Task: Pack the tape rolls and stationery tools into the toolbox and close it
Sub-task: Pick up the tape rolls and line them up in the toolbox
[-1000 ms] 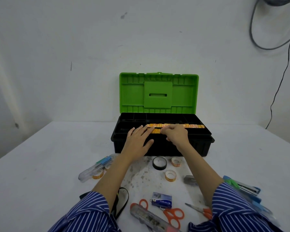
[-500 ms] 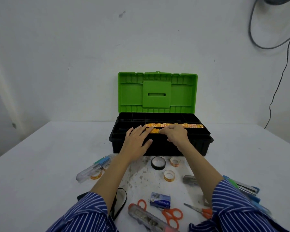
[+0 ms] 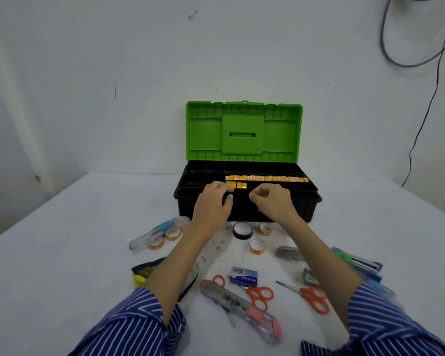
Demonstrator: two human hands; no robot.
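Hovering mid-frame over the open toolbox [image 3: 244,211], the left hand [image 3: 212,204] and right hand [image 3: 272,201] seem loosely curled, holding nothing. Tape rolls [image 3: 257,246] below are light, rigid; pinch their rims.

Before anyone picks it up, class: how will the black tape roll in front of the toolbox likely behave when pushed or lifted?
The black tape roll lies flat on the table, so a push probably slides it; stood on edge, its ring shape would likely roll. It looks small and hollow, so probably light.
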